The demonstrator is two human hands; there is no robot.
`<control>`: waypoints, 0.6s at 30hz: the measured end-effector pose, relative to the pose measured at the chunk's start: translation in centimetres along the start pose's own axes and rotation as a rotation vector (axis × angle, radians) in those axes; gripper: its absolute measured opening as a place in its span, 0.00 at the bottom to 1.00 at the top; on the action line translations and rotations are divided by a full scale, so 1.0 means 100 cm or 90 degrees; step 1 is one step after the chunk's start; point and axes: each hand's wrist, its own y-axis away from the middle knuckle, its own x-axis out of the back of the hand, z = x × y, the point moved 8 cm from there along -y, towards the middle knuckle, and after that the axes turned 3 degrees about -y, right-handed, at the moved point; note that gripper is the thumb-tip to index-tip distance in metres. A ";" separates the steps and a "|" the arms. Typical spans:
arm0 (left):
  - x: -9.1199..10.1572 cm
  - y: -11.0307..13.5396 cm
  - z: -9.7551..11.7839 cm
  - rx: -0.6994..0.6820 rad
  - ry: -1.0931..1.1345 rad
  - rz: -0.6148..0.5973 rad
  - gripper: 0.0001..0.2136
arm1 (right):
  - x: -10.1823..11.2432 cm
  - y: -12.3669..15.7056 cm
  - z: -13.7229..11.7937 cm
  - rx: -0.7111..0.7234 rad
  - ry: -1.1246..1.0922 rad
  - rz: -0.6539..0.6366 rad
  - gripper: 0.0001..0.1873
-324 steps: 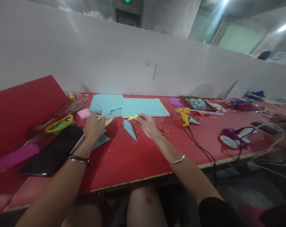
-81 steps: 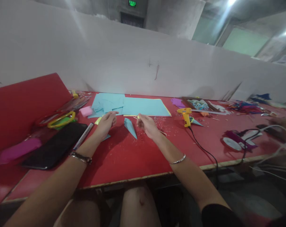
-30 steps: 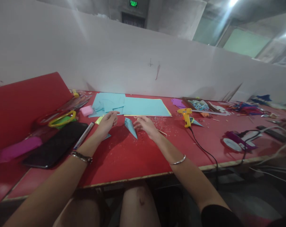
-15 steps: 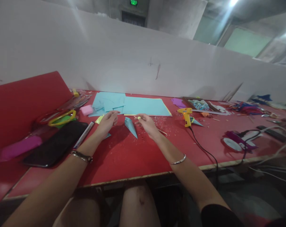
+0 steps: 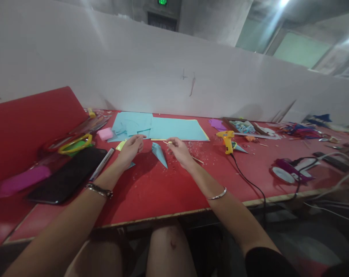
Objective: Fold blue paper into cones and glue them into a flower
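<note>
My right hand (image 5: 178,151) pinches a thin stick (image 5: 165,142) with a small yellow piece (image 5: 170,142) at the fingertips. To its left, my left hand (image 5: 132,149) is raised over the table with its fingers curled together; whether anything is in them is too small to make out. Between the hands a blue paper cone (image 5: 159,155) lies on the red tabletop, its point toward me, touched by neither hand. A bit of yellow-green paper (image 5: 121,145) lies just behind my left hand.
Blue paper sheets (image 5: 180,129) lie behind the hands. On the right are a yellow glue gun (image 5: 227,141) with a black cord, a second blue cone (image 5: 240,148) and a tray of scraps (image 5: 242,127). A marker (image 5: 102,164) and black phone (image 5: 67,177) lie left.
Both hands hold nearly the same place. The fingers of my right hand have shifted slightly around the small yellow piece. The cone has not moved.
</note>
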 end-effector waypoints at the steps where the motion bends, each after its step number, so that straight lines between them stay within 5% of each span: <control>1: 0.000 0.000 0.000 0.001 -0.001 -0.002 0.08 | 0.000 0.000 0.000 -0.009 -0.012 -0.003 0.05; 18: -0.001 0.003 0.004 0.007 -0.006 0.008 0.06 | 0.003 -0.001 0.001 -0.017 -0.079 0.017 0.06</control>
